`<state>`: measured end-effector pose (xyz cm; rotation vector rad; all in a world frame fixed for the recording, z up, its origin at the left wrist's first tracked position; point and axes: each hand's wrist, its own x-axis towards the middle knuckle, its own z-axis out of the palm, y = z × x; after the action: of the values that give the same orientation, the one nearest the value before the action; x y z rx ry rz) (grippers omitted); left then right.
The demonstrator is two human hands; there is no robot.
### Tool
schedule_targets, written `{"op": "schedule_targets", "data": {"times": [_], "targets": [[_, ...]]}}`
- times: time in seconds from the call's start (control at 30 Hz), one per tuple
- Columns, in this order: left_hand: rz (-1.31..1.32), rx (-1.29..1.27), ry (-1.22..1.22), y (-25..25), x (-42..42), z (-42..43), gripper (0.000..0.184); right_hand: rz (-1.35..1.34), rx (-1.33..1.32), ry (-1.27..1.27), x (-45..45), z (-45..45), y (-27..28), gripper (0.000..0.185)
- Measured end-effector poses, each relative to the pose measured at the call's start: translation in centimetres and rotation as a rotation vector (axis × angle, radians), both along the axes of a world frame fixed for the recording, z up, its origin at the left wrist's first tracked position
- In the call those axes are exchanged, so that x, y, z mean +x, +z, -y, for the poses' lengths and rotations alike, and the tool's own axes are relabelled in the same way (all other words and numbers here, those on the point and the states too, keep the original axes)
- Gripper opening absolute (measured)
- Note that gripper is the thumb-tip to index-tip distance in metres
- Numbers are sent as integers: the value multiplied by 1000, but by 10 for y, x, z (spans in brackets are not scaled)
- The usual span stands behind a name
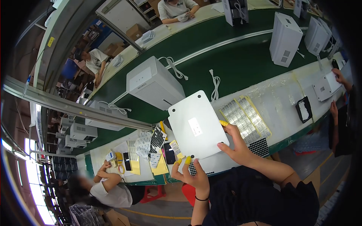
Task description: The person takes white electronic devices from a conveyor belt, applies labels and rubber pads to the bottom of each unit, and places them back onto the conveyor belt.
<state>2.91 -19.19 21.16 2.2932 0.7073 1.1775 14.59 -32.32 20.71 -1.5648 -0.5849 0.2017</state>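
My right grip (235, 147) is closed along the right edge of a flat white panel with rounded corners (205, 115), thumb over the lower-right corner and the other fingers at the edge and behind it. My left grip (193, 177) is loosely spread under the panel's lower edge, with nothing I can make out between its fingers; whether a fingertip touches the panel, I can't tell.

The panel sits in the middle of the frame, tilted, with small round black pads (199, 96) near its corners and a white rectangular label (195, 127) on its face. My worry is the one-sided hold: with all the weight on one edge, the panel could pivot about my thumb and swing its far corner down. That thumb also lies close to the lower-right pad, so a slide could rub it loose. The yellow rubber finger covers (187, 160) might slip on so smooth a surface.

Just right of the panel, silver label sheets with yellow edging (245, 116) lie on the white-topped desk (218, 162); a dropped corner could crease them. Near its lower left is a black smartphone (169, 153), easily knocked. Behind, upper centre, a tall white vented appliance (154, 81) stands close enough to be scratched by a careless turn.
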Motion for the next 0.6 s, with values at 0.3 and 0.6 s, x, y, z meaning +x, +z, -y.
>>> {"op": "schedule_targets", "data": {"times": [0.3, 0.6], "targets": [[-17, 269, -23, -23, -3, -6, 15, 29, -37, -19, -4, -4, -4, 59], [331, -682, -301, 4, 19, -12, 50, -310, -17, 175, 37, 13, 25, 58]]}}
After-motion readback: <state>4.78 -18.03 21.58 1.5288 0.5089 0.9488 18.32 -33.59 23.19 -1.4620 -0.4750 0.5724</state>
